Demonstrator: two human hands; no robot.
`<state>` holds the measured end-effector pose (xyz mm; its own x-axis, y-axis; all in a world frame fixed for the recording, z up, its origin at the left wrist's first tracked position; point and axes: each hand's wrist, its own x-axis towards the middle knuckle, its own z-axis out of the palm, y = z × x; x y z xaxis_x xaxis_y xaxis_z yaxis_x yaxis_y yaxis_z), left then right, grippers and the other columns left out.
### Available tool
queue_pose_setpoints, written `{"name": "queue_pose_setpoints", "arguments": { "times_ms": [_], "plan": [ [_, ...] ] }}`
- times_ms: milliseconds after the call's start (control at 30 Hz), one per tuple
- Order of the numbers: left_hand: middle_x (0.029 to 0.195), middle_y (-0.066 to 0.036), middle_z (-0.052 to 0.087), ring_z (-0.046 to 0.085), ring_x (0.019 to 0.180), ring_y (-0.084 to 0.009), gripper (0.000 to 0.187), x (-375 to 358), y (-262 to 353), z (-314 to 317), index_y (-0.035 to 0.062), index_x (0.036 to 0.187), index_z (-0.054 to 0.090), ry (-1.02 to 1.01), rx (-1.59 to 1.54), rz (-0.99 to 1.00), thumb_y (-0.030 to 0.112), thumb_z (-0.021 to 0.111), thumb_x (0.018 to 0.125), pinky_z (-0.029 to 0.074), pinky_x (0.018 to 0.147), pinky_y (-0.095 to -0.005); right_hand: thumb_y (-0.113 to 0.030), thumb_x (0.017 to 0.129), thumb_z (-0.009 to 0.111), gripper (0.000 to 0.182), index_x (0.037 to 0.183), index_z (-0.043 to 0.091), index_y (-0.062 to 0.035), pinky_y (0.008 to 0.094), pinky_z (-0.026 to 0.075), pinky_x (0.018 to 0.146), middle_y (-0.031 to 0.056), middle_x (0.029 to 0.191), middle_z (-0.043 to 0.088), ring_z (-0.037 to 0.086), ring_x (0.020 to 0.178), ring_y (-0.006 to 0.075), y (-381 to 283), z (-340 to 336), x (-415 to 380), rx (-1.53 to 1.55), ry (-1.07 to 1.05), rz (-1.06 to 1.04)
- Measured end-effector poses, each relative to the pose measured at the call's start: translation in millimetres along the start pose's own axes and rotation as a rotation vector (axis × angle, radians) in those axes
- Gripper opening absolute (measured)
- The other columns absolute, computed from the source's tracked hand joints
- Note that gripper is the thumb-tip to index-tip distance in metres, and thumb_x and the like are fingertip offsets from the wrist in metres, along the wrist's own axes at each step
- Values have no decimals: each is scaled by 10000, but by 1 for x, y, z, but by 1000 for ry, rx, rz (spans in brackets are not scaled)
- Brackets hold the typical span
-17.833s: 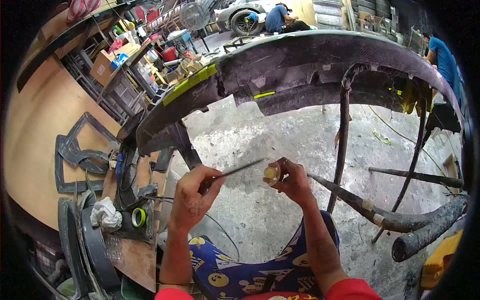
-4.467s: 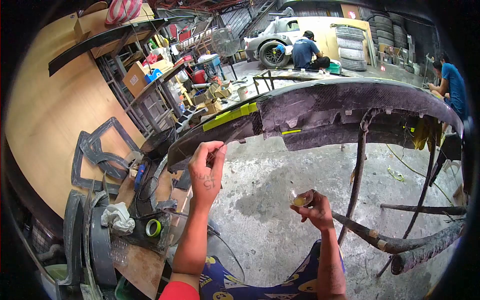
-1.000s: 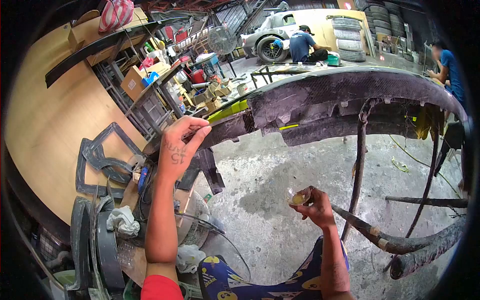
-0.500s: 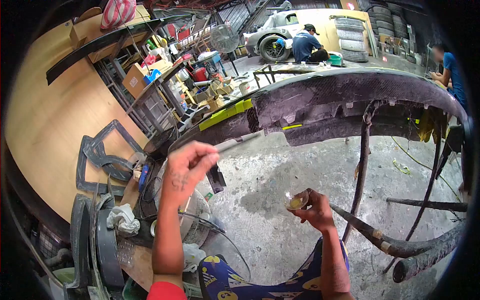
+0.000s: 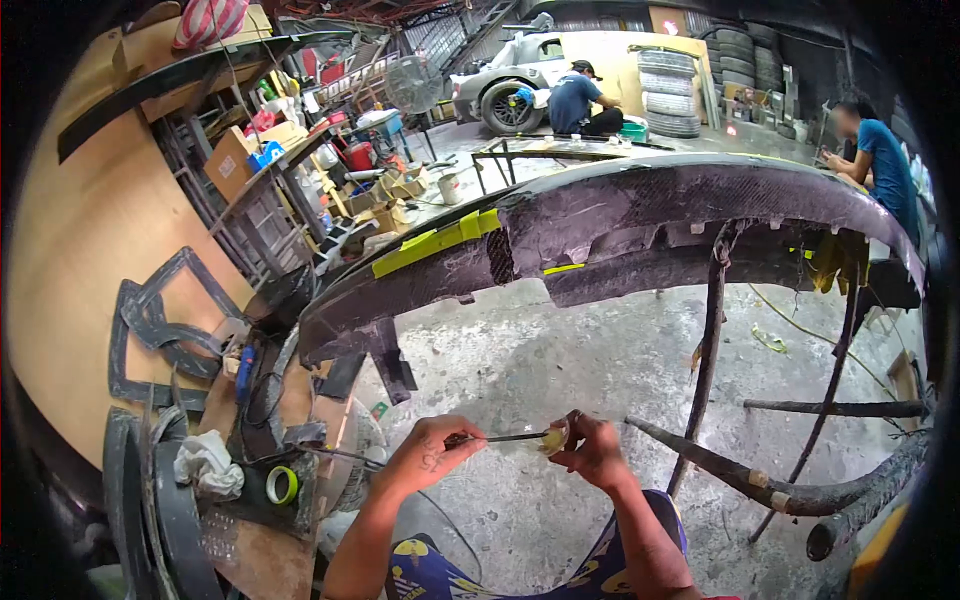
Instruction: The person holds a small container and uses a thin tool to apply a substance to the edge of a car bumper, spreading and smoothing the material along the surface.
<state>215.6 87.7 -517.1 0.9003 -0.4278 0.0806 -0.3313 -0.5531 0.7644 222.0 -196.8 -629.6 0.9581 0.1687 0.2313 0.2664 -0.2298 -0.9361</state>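
Note:
Pinched in the fingers of my left hand point(image 5: 432, 458) is a thin dark stick point(image 5: 512, 437), possibly a brush, lying nearly level. Its far end reaches into a small clear cup point(image 5: 552, 443) with something yellowish in it. My right hand point(image 5: 598, 456) grips that cup, which tilts toward the stick. Beyond both hands arches a long dark car body panel point(image 5: 620, 215) with a woven carbon-like surface. Yellow-green tape point(image 5: 440, 243) is stuck along its left part.
Dark wrapped poles point(image 5: 703, 370) prop the panel at the right. At left, a cluttered bench carries a tape roll point(image 5: 282, 486) and a crumpled white cloth point(image 5: 208, 465). Farther back, one person point(image 5: 575, 103) sits by a car point(image 5: 510, 80); another person point(image 5: 885, 165) is at the right.
My left hand has come down and right, bringing the stick from near the panel into the cup. The right hand stays on the cup. The view has shifted, showing more of the bench.

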Motion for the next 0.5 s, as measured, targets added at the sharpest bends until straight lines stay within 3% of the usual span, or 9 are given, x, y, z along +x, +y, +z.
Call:
{"name": "queue_pose_setpoints", "arguments": {
  "times_ms": [100, 133, 200, 267, 333, 367, 433, 500],
  "plan": [
    [844, -132, 693, 670, 747, -230, 145, 11, -21, -15, -7, 974, 696, -23, 84, 117, 113, 751, 913, 515, 672, -354, -62, 703, 892, 429, 1059, 656, -15, 302, 480, 549, 58, 682, 600, 578, 589, 123, 17, 17, 3, -48, 28, -61],
    [844, -132, 693, 670, 747, -230, 145, 14, -26, -23, -7, 974, 696, -56, 57, 121, 113, 751, 913, 515, 672, -354, -62, 703, 892, 429, 1059, 656, -15, 302, 480, 549, 58, 682, 600, 578, 589, 123, 19, 22, 4, -63, 45, -24],
    [805, -84, 698, 659, 744, -129, 140, 22, -39, -41, -7, 978, 729, -95, 153, 2, 110, 755, 906, 509, 656, -293, -55, 730, 879, 400, 1059, 654, -18, 290, 464, 505, 50, 689, 591, 563, 562, 110, 9, 34, 11, 79, 45, 219],
    [814, -87, 702, 661, 738, -127, 146, 23, -44, -58, -8, 964, 731, -130, 72, -23, 124, 751, 904, 512, 662, -289, -35, 752, 859, 381, 1065, 643, -4, 292, 451, 464, 39, 672, 585, 548, 534, 96, 0, 39, 21, 43, 36, 239],
    [855, -172, 712, 698, 768, -270, 136, 21, -29, -82, -4, 942, 714, -83, 37, -96, 114, 755, 886, 523, 697, -365, -21, 749, 854, 387, 1067, 635, 9, 310, 453, 454, 40, 648, 583, 554, 521, 93, -20, 37, 28, 42, 68, 285],
    [855, -172, 712, 698, 768, -270, 136, 16, -20, -92, -4, 942, 714, -108, 12, -111, 114, 755, 886, 523, 697, -365, -17, 774, 841, 358, 1067, 636, -1, 291, 499, 453, 52, 764, 665, 610, 573, 96, -35, 32, 28, 40, 53, 302],
    [837, -159, 709, 690, 752, -248, 138, 2, 0, -111, -9, 950, 714, 67, 153, -132, 104, 753, 879, 521, 683, -350, -18, 776, 841, 356, 1066, 637, -5, 290, 495, 451, 52, 780, 678, 612, 570, 98, -59, 29, 22, 17, 58, 345],
    [840, -152, 708, 682, 740, -239, 137, -11, 19, -128, -6, 956, 714, 33, 41, -238, 100, 753, 878, 516, 671, -339, -19, 777, 841, 353, 1066, 637, -9, 289, 491, 449, 53, 795, 691, 614, 566, 99, -87, 32, 17, 11, 52, 381]
  ]
}}
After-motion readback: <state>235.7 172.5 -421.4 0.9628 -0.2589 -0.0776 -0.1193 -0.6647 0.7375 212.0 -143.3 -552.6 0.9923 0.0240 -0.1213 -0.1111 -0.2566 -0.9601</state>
